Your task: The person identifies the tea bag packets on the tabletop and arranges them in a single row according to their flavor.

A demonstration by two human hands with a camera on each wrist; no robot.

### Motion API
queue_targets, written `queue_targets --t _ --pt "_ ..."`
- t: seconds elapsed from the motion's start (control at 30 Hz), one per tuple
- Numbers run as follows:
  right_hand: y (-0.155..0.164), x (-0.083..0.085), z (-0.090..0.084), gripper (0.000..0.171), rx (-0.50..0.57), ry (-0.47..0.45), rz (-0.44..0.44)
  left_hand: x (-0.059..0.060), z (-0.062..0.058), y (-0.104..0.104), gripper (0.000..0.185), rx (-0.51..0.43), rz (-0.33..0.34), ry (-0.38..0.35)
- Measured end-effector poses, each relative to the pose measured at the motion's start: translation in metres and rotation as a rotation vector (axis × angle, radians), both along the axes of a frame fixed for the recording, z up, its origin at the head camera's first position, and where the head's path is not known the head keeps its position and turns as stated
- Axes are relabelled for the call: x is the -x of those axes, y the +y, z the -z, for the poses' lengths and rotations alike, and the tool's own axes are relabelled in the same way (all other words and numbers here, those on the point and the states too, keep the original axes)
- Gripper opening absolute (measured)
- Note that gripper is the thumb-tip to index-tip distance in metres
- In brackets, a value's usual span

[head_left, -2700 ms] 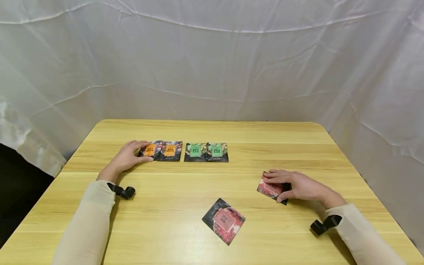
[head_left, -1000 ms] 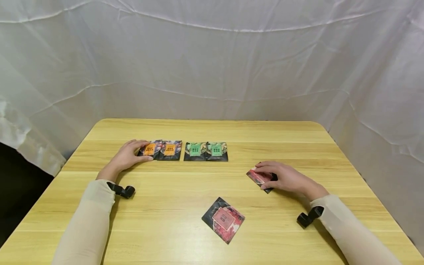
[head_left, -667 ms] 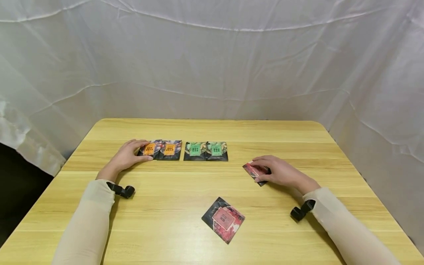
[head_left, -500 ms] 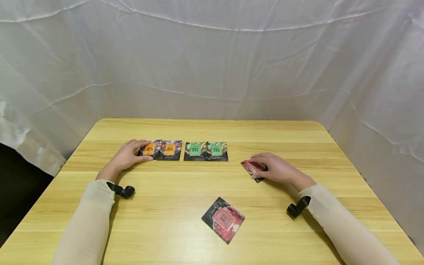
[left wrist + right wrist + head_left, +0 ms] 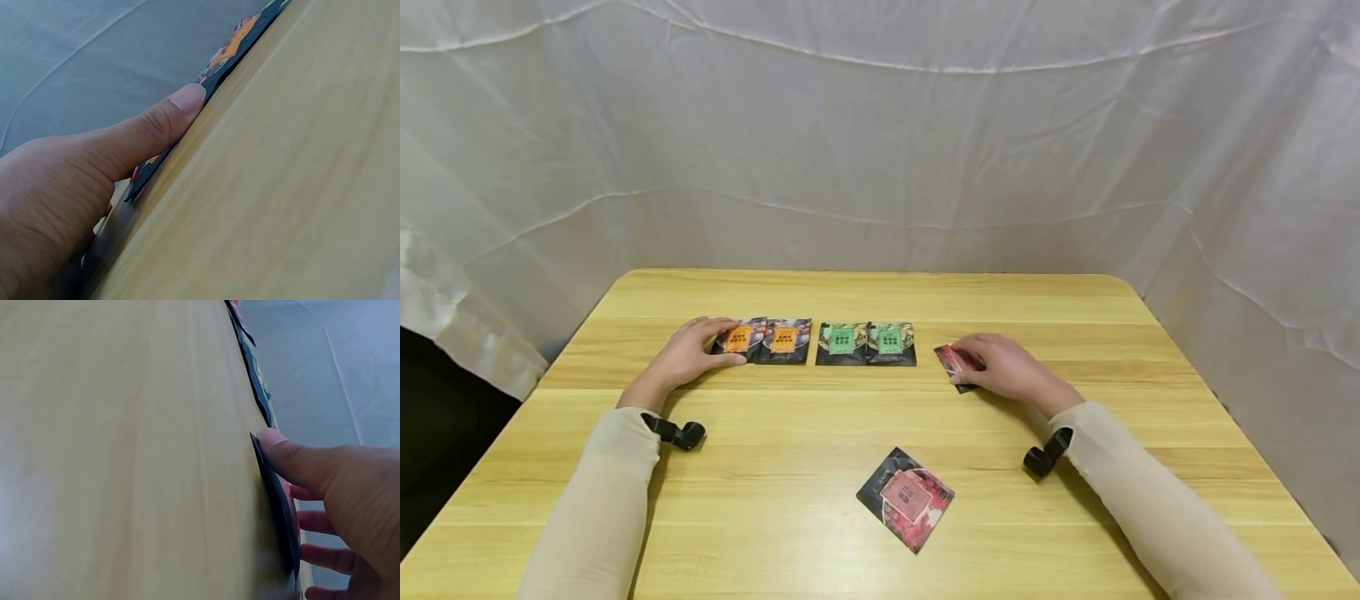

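My left hand (image 5: 688, 352) rests on the left orange-labelled sachet (image 5: 739, 339), thumb along its near edge, the other fingers over its far left part. Against it lies a second orange-labelled sachet (image 5: 786, 342). My right hand (image 5: 1006, 367) grips a small red-and-black sachet (image 5: 951, 358) by its edges, between thumb and fingers; its right part is hidden under the hand. In the right wrist view the dark edge of this sachet (image 5: 278, 500) shows beneath the thumb (image 5: 275, 440). The left thumb (image 5: 187, 100) lies along the orange-labelled sachet in the left wrist view.
Two green-labelled sachets, a left one (image 5: 842, 343) and a right one (image 5: 891, 342), lie side by side mid-row. Another red-and-black sachet (image 5: 907, 498) lies askew nearer the front of the wooden table (image 5: 760, 517). White cloth (image 5: 880, 150) hangs behind and beside it.
My right hand has moved left and away from me with the red-and-black sachet, toward the right end of the row, turning it somewhat. The left hand and other sachets have stayed put.
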State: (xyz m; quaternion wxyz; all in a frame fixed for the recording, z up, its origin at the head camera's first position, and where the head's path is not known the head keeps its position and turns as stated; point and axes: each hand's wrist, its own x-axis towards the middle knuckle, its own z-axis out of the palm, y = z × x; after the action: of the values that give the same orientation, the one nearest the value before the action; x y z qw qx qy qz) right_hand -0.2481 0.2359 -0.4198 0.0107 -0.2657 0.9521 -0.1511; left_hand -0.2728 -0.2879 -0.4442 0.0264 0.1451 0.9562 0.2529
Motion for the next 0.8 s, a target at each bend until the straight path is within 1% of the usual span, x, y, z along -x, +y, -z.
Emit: queue_targets --t 0.13,0.23,0.4,0.8 --pt "-0.006 0.005 0.001 0.067 0.000 -0.011 0.045 0.000 0.000 0.000 0.089 -0.001 0.001 0.001" --pt "-0.011 0.009 0.001 0.069 0.003 -0.006 0.057 -0.001 0.000 0.000 0.089 -0.001 -0.001 -0.001" --pt "-0.018 0.013 0.001 0.068 -0.004 0.000 0.084 -0.001 0.000 0.001 0.089 -0.001 -0.004 -0.002" --pt "-0.035 0.021 0.002 0.069 -0.013 -0.004 0.210 -0.002 -0.002 0.001 0.088 -0.006 0.001 0.000"
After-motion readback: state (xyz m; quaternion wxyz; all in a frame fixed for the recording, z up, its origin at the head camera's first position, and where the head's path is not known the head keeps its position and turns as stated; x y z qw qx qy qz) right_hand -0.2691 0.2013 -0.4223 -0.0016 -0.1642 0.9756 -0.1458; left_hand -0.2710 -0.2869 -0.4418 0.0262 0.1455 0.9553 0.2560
